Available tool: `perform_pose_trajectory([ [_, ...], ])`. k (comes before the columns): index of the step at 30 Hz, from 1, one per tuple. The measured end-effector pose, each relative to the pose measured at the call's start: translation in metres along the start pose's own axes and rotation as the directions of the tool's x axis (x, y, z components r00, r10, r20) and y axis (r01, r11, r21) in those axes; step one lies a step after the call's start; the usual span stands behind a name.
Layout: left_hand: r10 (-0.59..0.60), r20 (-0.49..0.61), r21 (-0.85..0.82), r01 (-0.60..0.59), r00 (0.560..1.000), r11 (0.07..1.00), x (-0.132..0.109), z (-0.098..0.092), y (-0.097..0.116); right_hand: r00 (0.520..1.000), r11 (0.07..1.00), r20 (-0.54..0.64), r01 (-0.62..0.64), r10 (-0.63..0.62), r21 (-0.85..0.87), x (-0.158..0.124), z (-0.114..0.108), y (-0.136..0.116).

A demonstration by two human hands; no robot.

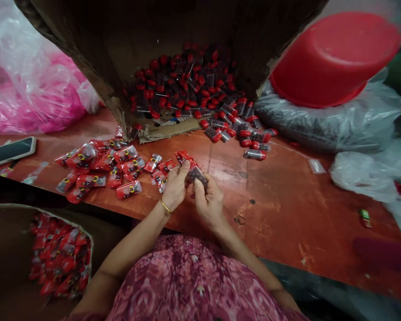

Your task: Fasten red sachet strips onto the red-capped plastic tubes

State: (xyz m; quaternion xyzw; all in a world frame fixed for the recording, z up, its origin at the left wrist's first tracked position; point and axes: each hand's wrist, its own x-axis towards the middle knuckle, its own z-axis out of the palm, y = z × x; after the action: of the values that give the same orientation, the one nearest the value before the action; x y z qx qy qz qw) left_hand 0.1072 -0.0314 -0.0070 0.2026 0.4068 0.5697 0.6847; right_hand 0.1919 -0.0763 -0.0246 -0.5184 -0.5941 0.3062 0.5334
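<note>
My left hand [175,186], with a gold bangle on the wrist, and my right hand [207,199] meet over the reddish wooden table [287,200]. Both pinch one small red packet with a dark, clear end [194,170]. Just left of my hands lies a spread of several filled red packets [102,168]. Beyond them a tipped cardboard box [127,53] spills red-capped clear tubes [187,84] onto the table, some as far as the right of the box [250,138].
A box low on the left [6,249] holds several red packets [62,256]. A phone [9,150] lies at the table's left edge. Pink plastic bags [30,84] sit far left; a red basin [330,58] rests on grey bags [327,120] at right.
</note>
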Motion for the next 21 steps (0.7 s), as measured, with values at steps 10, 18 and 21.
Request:
perform_pose_trajectory([
  [10, 0.011, 0.071, 0.1, -0.018, 0.997, 0.995, 0.001, -0.005, -0.009, 0.999, 0.996, -0.039, -0.032, 0.035, 0.078, 0.003, 0.002, 0.016],
  [18, -0.109, 0.19, 0.147, 0.081, 0.976, 0.986, 0.003, 0.01, -0.01, 0.995, 0.998, -0.085, 0.053, -0.056, -0.042, -0.001, -0.019, 0.021],
  [21, -0.104, 0.207, 0.212, 0.06, 0.973, 0.976, 0.0, 0.023, -0.019, 0.987, 0.999, -0.157, 0.022, -0.028, -0.041, -0.001, -0.026, 0.022],
])
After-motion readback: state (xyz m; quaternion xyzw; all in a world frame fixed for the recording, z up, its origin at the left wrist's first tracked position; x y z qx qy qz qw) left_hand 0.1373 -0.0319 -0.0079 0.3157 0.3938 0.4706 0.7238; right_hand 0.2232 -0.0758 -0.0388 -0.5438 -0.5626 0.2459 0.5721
